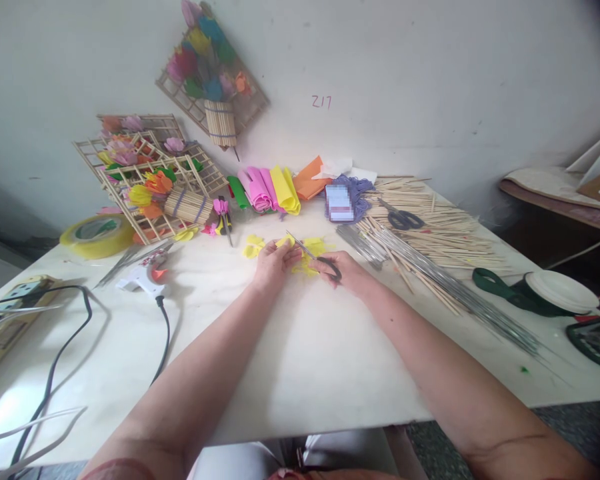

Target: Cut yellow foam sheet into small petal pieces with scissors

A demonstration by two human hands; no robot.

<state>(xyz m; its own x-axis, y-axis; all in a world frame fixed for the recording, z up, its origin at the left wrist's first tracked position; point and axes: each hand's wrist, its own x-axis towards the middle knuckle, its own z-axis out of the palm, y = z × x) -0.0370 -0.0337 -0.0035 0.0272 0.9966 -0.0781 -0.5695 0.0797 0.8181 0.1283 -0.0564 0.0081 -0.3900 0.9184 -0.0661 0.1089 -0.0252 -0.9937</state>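
A: Left hand point(279, 259), state?
B: Fingers curled in, pinching a yellow piece point(285, 240) just over the counter point(300, 373).
A: Right hand point(342, 268)?
B: Wrapped about the dark handles of the scissors point(310, 253). Blades point towards the left hand, tips beside the yellow piece. Blade gap: cannot tell.
A: Material nearby?
B: More yellow cuttings point(253, 247) lie on the counter at either side of the left hand, some partly behind the scissors.
A: Surroundings, far side?
B: Pink rolls point(255, 189) and a yellow roll point(285, 190) side by side, near the wall.
A: Flanks?
B: Left: white glue gun point(143, 280), lying near a wide tape roll point(97, 248). Right: thin wooden sticks point(445, 243), a second pair of scissors point(405, 220) resting on them.
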